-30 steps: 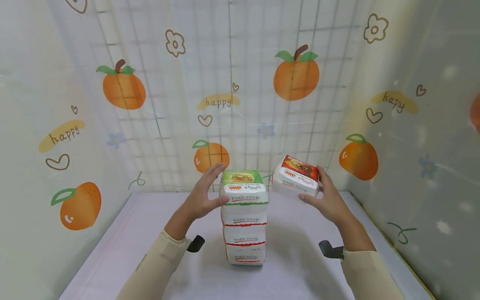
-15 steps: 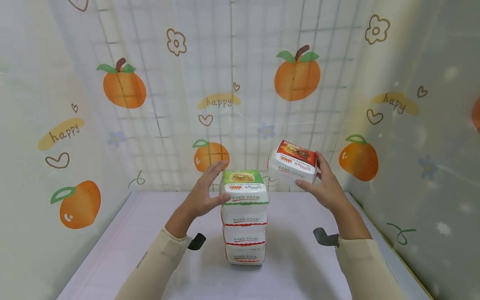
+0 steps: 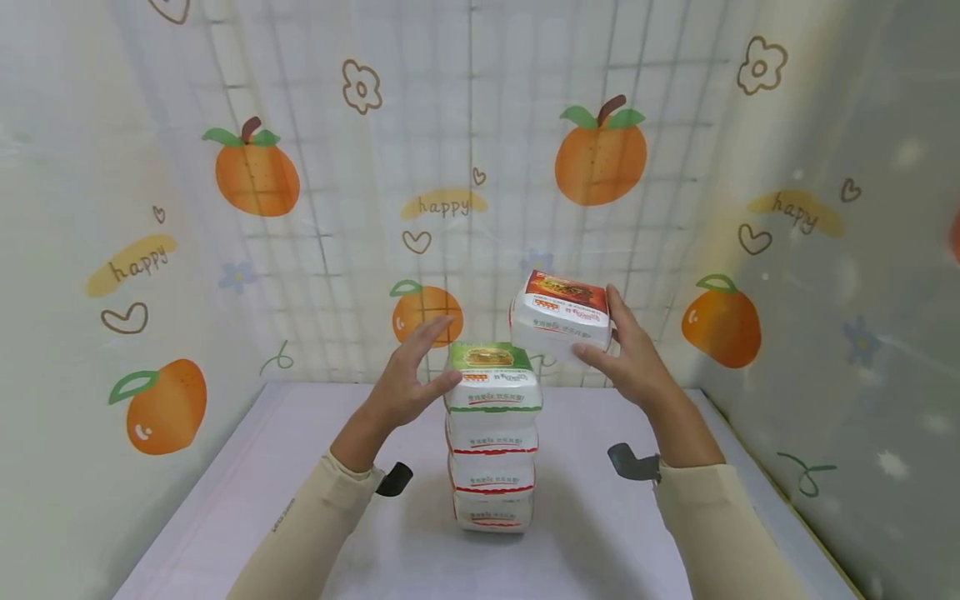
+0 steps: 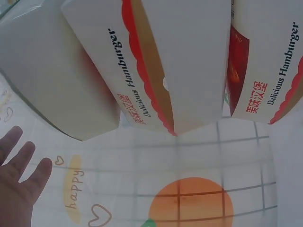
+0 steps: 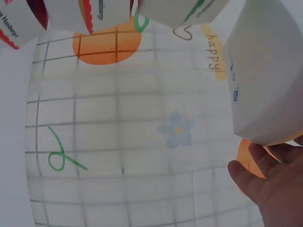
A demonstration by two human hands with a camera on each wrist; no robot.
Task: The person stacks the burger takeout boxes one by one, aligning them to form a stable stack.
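Note:
Several white hamburger boxes stand in one stack at the middle of the table. The top one is a green-topped hamburger box with a burger picture on its lid. My left hand is beside its left side, thumb and fingers spread. In the left wrist view those fingers show apart from the cartons. My right hand grips a red-topped hamburger box by its right end. This box is in the air, slightly tilted, up and right of the stack's top, overlapping its right corner in the head view.
A pale cloth covers the table. Behind and at both sides hangs a whitish curtain printed with oranges, with a wire grid showing through at the back. A dark wrist camera sticks out from the right cuff.
My right hand has carried the red-topped hamburger box up and to the left, nearer the stack's top, and its tilt has lessened. The left hand stays almost in place beside the green-topped box.

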